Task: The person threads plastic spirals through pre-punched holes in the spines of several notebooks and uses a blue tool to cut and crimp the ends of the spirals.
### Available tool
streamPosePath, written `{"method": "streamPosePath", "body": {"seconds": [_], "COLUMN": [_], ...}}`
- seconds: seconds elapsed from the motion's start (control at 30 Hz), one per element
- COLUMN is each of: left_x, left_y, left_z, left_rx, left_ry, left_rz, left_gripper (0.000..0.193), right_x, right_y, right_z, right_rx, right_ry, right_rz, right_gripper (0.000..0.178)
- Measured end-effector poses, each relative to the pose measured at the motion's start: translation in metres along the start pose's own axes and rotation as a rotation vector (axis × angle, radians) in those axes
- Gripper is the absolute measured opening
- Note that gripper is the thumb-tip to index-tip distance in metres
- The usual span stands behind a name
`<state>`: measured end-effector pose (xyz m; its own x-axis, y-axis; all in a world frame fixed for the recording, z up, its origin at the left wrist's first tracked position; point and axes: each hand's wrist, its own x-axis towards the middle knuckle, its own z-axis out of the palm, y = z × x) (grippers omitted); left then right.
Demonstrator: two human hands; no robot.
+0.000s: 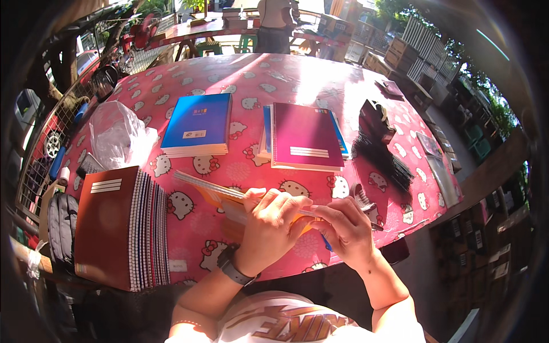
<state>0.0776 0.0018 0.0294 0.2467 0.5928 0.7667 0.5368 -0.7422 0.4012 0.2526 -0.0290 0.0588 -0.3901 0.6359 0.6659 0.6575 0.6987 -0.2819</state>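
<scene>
A notebook with an orange-yellow cover [233,209] is tilted nearly edge-on over the near middle of the table. My left hand [273,222] is closed around its upper edge and wears a dark wristwatch [233,266]. At the right end of that edge, my right hand [345,230] pinches with thumb and fingers; the exact spot between the fingertips is hidden. Something thin and blue [327,243] shows below the right hand; its kind cannot be made out. A short black comb-like strip [362,199] lies just beyond the right hand.
A tall stack of brown-covered spiral notebooks [106,228] stands at left. Farther back are blue notebooks [197,123], a purple-topped notebook stack [306,134], a clear plastic bag [117,137] and black bristly strips [386,163]. A pink patterned cloth [189,240] covers the table; a person [275,23] stands beyond.
</scene>
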Motion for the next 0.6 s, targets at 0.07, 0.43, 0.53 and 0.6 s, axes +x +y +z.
{"method": "streamPosePath", "body": {"seconds": [0.07,0.43,0.53,0.6], "left_x": [0.0,0.004,0.007,0.009], "left_y": [-0.001,0.0,0.004,0.007], "left_z": [0.001,-0.003,-0.002,-0.003], "left_rx": [-0.016,0.045,0.026,0.01], "left_ry": [-0.002,-0.063,-0.083,-0.099], "left_rz": [0.005,-0.009,-0.022,-0.016], "left_gripper": [0.029,0.036,0.034,0.032], "right_x": [0.0,0.009,0.01,0.008], "right_y": [0.0,-0.002,0.0,0.005], "right_z": [0.002,0.001,-0.002,-0.01], "right_rx": [-0.008,-0.009,0.003,0.099], "right_ry": [-0.002,-0.007,-0.085,-0.138], "right_rz": [0.002,0.01,0.074,0.175], "right_gripper": [0.045,0.05,0.047,0.046]}}
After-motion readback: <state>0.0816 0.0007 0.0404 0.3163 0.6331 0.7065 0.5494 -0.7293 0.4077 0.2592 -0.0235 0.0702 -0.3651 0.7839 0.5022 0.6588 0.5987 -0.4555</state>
